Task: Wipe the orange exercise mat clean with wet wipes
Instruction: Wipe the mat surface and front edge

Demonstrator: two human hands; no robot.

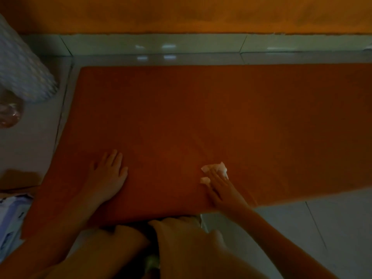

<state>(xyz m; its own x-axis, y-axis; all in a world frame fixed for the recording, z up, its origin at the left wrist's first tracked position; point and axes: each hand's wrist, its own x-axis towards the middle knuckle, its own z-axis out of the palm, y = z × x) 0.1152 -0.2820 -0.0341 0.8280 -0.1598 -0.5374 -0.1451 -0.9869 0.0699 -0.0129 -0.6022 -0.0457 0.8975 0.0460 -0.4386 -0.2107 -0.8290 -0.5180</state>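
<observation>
The orange exercise mat [201, 117] lies flat on the tiled floor and fills the middle of the view. My left hand [108, 176] rests flat on its near left part, fingers straight and spread. My right hand [219, 188] presses a crumpled white wet wipe [218, 168] onto the mat near its front edge, fingers straight over it. Parts of the wipe show beyond the fingertips and beside the thumb.
Pale floor tiles [322, 228] border the mat at right, left and back. An orange wall [181, 15] runs behind. A patterned cloth bundle [22, 73] and a round object [9, 113] sit at far left. A packet [10, 218] lies lower left. My knees [177, 248] are below.
</observation>
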